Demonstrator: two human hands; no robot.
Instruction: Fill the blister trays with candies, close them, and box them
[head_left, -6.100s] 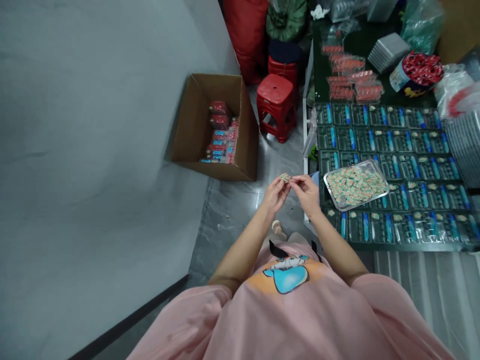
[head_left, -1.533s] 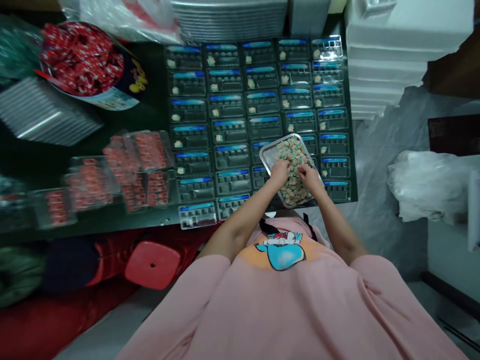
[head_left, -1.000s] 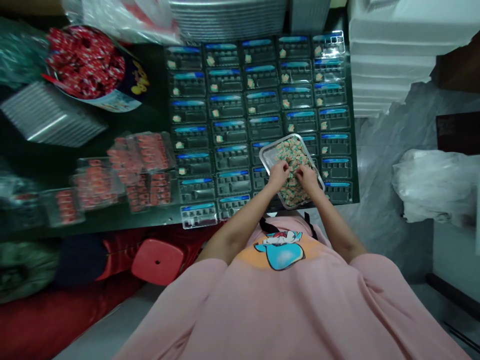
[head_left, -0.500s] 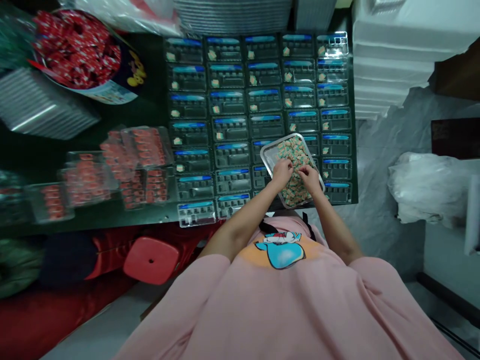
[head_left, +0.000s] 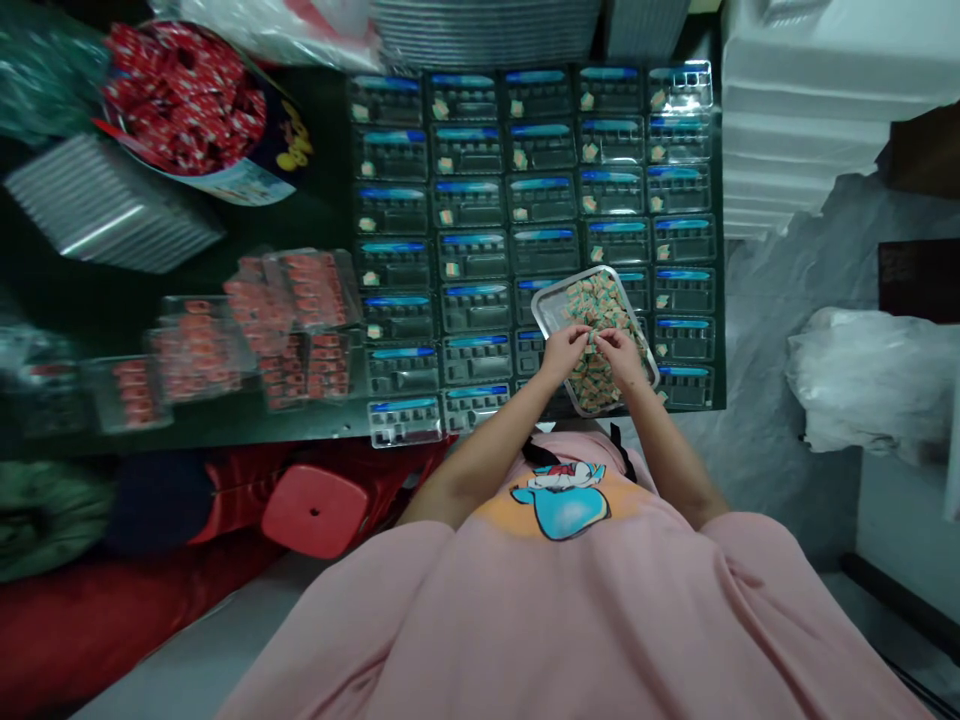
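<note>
A metal tray (head_left: 553, 308) full of small green-and-orange pieces (head_left: 596, 385) rests at a tilt over some clear plastic trays near the table's front edge. Above it, my left hand (head_left: 564, 352) and my right hand (head_left: 619, 355) meet with fingertips pinched close together. Between the fingertips there seems to be one small piece, too small to make out well. Around the metal tray lie rows of clear plastic trays (head_left: 471, 310), each with a blue pen (head_left: 469, 187) along its top. Many hold a small piece (head_left: 446, 217) in the lower left corner.
At the left stand a bucket (head_left: 262, 190) of red wrapped packets and a stack of clear trays (head_left: 112, 215). Trays of orange-red items (head_left: 199, 350) lie left of the rows. White foam sheets (head_left: 787, 130) are stacked right; a red stool (head_left: 315, 510) sits below the table edge.
My hands have come closer together over the metal tray, fingertips now nearly touching. The whole view has shifted slightly, so the table's things appear farther right.
</note>
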